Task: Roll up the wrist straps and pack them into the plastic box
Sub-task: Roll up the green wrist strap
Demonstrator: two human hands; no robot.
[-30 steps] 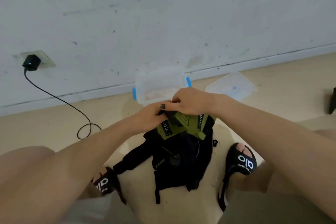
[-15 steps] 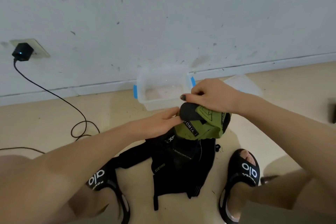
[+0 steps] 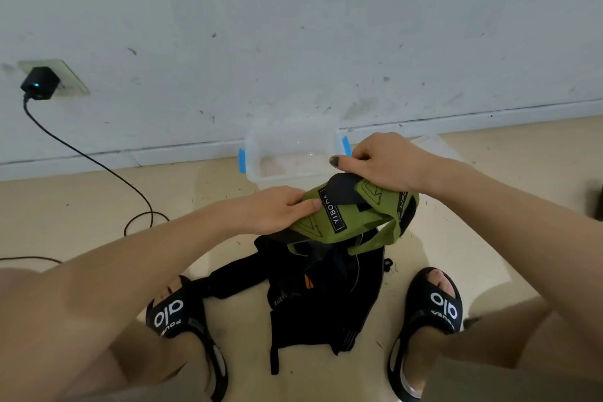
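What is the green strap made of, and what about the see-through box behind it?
The green strap looks like soft woven fabric, matte: it bends and droops between the left hand and right hand, with stitched lines and a sewn-on label. The plastic box looks like hard, clear plastic, slightly shiny: you can see the floor through its walls, and it has blue clips.

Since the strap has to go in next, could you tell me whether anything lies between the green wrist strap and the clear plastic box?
Nothing visible does. The green wrist strap, held by the left hand and right hand, hangs just in front of the clear plastic box with blue clips, whose top is open.
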